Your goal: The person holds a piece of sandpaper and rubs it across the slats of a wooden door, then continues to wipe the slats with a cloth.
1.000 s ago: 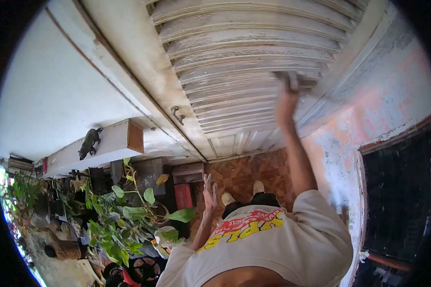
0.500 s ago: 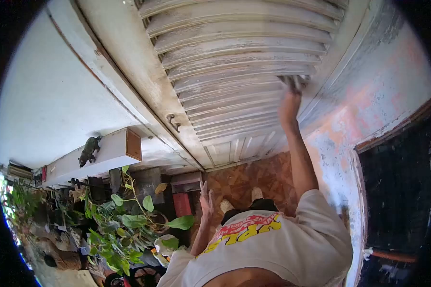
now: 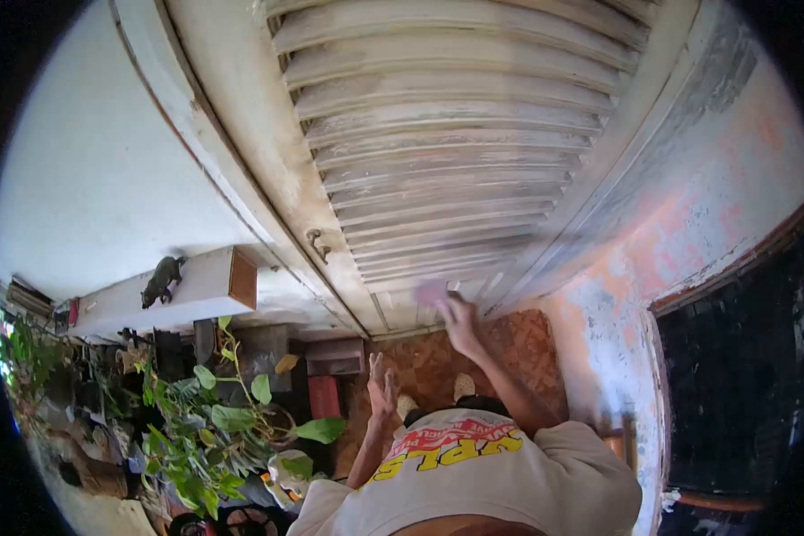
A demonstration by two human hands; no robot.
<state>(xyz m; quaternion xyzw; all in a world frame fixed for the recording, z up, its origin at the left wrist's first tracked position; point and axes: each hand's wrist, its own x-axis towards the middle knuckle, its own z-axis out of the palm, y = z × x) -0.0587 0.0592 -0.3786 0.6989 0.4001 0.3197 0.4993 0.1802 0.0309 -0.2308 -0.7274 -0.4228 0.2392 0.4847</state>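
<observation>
My right hand (image 3: 458,323) grips a small pinkish sheet (image 3: 431,293) that looks like sandpaper, blurred by motion. The sheet overlaps the lower part of the white louvred door (image 3: 447,134), just below the lowest slats, near the panelled bottom. Worn paint with grey and brownish marks shows on the slats. Off to the left, my left hand (image 3: 382,386) is held up in front of my body, its fingers stretched out and holding nothing. Pale dust shows on those fingers.
A metal door handle (image 3: 318,247) sits on the door's left frame. Left of it are a white shelf (image 3: 165,299) with a dark animal figurine (image 3: 163,281) and leafy plants (image 3: 214,429). A peeling wall (image 3: 616,330) with a dark window (image 3: 737,357) stands right.
My right hand has swept down and left, from the slats' right edge to the door's lower panel, and the sheet's pinkish face now shows. My left hand stays raised with little movement.
</observation>
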